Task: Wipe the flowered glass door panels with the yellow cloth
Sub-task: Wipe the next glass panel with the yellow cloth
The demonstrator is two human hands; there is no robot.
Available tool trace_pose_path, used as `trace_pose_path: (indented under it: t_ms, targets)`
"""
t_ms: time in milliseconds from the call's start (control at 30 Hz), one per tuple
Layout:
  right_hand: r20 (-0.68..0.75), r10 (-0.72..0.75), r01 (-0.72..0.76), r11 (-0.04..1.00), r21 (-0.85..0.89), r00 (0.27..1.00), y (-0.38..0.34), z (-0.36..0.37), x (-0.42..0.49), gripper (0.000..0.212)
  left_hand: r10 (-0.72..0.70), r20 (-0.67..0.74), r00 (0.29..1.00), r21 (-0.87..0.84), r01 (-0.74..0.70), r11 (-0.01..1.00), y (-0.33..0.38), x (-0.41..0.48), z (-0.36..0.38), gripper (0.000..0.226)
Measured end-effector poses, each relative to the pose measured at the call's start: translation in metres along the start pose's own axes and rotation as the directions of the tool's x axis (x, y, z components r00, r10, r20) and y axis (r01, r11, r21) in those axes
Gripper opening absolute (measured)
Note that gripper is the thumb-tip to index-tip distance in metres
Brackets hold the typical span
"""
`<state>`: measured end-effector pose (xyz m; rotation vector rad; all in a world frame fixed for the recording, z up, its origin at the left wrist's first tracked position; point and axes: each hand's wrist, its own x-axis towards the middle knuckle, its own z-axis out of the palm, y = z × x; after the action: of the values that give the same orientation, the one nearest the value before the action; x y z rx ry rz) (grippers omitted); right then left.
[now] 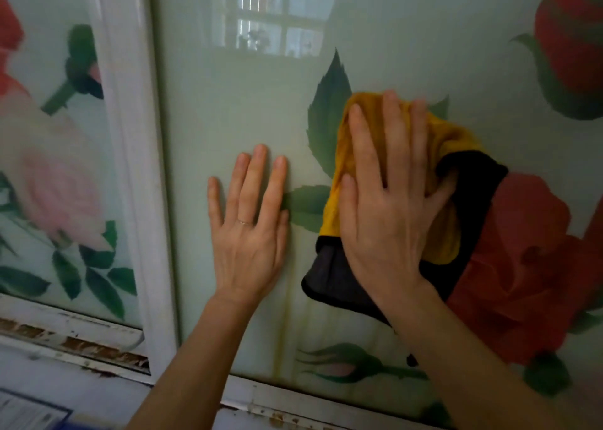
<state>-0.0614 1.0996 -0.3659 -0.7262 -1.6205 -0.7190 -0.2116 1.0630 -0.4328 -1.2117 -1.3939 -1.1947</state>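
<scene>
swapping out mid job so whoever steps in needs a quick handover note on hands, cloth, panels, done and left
Left hand: flat on the right panel, holding nothing.
Right hand: straight fingers press the yellow cloth against the same panel, beside a printed leaf.
Done: cannot tell how much is wiped.
Left: yellowish streaks low on this panel; left panel past the white frame unclear.

The left forearm (195, 358) and the right forearm (473, 364) are bare and reach upward. The left grip (249, 233) lies flat, palm away, with fingers straight and close together and the thumb tucked alongside. Just right of it and slightly higher, not touching, the right grip (385, 207) presses flat with straight fingers, the little finger splayed outward.
</scene>
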Motion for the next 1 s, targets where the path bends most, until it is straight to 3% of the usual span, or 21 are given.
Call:
trace_pose_path:
  t_ms: [133,233,300,400,600,700,767,833,1000]
  targets:
    - [-0.068,-0.036,0.035,0.999,-0.011,0.997,-0.016,0.009,-0.007,0.044,-0.050,-0.086,0.995,-0.029,0.047,0.998,-0.003,0.016,0.003,0.050]
    - [0.014,-0.298,0.297,0.954,0.042,0.954,-0.027,0.017,-0.040,0.046,-0.066,-0.155,0.986,-0.040,0.060,0.997,-0.002,0.021,0.006,0.047]
    - [0.053,-0.388,0.385,0.921,0.055,0.920,-0.024,0.017,-0.050,0.050,-0.066,-0.173,0.983,-0.071,0.055,0.996,-0.003,0.019,0.006,0.044]
    - [0.035,-0.360,0.358,0.933,0.044,0.932,-0.021,0.015,-0.037,0.051,-0.056,-0.169,0.984,-0.089,0.041,0.995,-0.006,0.018,0.005,0.042]
    - [-0.179,-0.025,0.022,1.000,-0.016,0.984,-0.029,0.019,0.028,0.044,-0.063,-0.166,0.984,-0.105,0.046,0.993,-0.007,0.016,0.003,0.054]
    - [-0.106,-0.176,0.172,0.984,-0.048,0.979,-0.038,0.023,-0.004,0.044,-0.069,-0.191,0.979,-0.121,0.046,0.992,-0.007,0.017,0.005,0.048]
    - [0.015,-0.350,0.349,0.937,0.021,0.937,-0.037,0.023,-0.039,0.049,-0.062,-0.189,0.980,-0.138,0.036,0.990,-0.009,0.017,0.004,0.042]
    - [0.083,-0.439,0.433,0.898,0.078,0.895,-0.034,0.021,-0.059,0.053,-0.056,-0.172,0.984,-0.140,0.032,0.990,-0.013,0.014,0.001,0.041]
    - [0.061,-0.363,0.358,0.931,0.075,0.930,-0.038,0.018,-0.035,0.052,-0.040,-0.158,0.987,-0.121,0.021,0.992,-0.026,0.008,-0.004,0.051]
